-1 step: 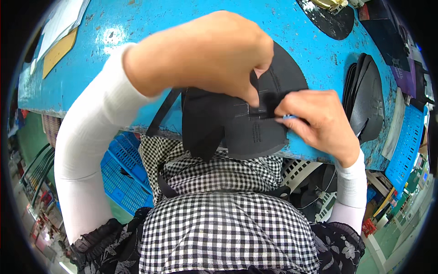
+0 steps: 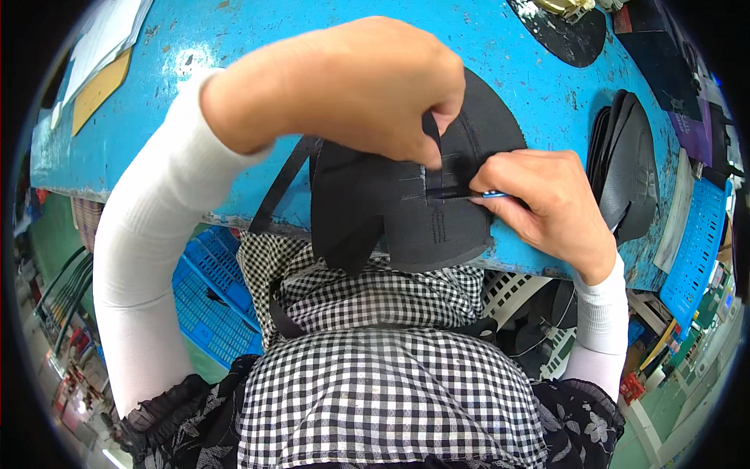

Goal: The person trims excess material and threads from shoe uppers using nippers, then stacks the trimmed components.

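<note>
A large flat black piece with rounded edges [image 2: 406, 227] and short rows of stitching lies over the table's front edge. My left hand [image 2: 391, 90] arches over it, thumb and fingers pinching a narrow black strip [image 2: 433, 134] that rises from the piece's middle. My right hand [image 2: 539, 203] rests at the piece's right side, closed round a slim tool with a blue handle [image 2: 494, 194]. Its thin dark tip points left, across the stitched middle next to the strip. I cannot make out the tip's exact kind.
On the scuffed blue table [image 2: 547, 109], a stack of black pieces [image 2: 629, 164] stands at the right. Papers [image 2: 105, 47] lie far left, and a black disc [image 2: 566, 35] lies far right. Below the table are blue crates [image 2: 215, 297] and a white basket [image 2: 512, 293].
My left hand has shifted slightly up and left with the pinched strip. My right hand has barely moved, but more of the blue-handled tool and its tip now shows.
</note>
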Demonstrator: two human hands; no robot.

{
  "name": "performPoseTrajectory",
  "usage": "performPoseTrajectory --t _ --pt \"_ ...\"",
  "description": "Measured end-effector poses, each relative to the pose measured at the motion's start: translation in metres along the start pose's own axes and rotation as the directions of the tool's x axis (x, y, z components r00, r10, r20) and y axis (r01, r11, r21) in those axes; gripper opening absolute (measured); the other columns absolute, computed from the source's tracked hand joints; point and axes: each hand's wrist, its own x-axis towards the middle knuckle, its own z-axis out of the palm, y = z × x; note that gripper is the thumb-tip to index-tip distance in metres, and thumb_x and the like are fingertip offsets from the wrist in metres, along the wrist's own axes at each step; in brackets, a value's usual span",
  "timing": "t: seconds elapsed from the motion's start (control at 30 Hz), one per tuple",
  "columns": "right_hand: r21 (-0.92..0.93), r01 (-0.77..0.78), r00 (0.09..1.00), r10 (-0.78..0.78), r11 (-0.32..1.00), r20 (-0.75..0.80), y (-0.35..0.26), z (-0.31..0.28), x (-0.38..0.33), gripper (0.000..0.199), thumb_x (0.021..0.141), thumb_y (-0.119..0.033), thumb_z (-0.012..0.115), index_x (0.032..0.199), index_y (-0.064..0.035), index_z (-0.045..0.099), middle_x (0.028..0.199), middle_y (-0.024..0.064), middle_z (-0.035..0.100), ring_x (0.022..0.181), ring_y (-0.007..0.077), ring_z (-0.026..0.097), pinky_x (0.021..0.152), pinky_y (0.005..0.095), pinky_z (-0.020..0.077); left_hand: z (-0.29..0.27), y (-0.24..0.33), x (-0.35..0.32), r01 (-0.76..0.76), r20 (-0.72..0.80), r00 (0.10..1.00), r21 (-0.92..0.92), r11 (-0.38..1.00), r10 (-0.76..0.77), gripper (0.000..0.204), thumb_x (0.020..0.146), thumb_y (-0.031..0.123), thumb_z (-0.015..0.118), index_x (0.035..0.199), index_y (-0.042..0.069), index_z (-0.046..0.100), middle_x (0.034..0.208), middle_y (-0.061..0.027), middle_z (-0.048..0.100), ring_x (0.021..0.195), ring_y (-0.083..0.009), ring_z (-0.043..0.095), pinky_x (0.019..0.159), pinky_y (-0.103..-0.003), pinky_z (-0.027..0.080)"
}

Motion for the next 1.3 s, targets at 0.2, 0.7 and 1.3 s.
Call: performPoseTrajectory --t 0.2,0.7,1.3 --pt "-0.215 -0.119 0.990 0.100 0.969 -0.099 -0.006 0.002 0.007 0.019 0.076 -0.013 0.068 0.085 -0.0120 0.051 0.067 0.0034 0.057 0.062 0.0256 0.060 0.049 0.0367 0.0435 -0.002 -0.003 0.002 0.017 0.054 0.999 -0.098 0.995 -0.011 0.017 0.072 0.016 0.072 0.082 0.003 0.066 0.074 -0.0126 0.064 0.069 -0.0289 0.062 0.064 -0.037 0.049" --pt "-0.047 -0.267 0.959 0.261 0.962 -0.114 -0.001 -0.007 0.013 0.027 0.085 -0.032 0.066 0.084 -0.0078 0.054 0.060 0.0083 0.056 0.054 0.0271 0.057 0.050 0.0388 0.0398 -0.003 -0.006 -0.004 0.052 0.105 0.994 -0.156 0.986 -0.036 0.011 0.078 0.013 0.067 0.086 0.006 0.065 0.070 -0.0101 0.061 0.065 -0.0276 0.058 0.063 -0.037 0.046" --pt "-0.334 -0.043 0.975 -0.033 0.942 -0.219 -0.042 0.023 0.007 0.026 0.080 -0.012 0.062 0.102 0.0008 0.057 0.107 0.0164 0.066 0.058 0.0168 0.062 0.051 0.0275 0.0507 -0.030 -0.003 -0.012 0.400 0.202 0.906 -0.694 0.599 -0.371 0.009 0.089 0.008 0.062 0.091 0.000 0.065 0.071 0.0001 0.064 0.062 -0.0013 0.054 0.053 -0.018 0.039"
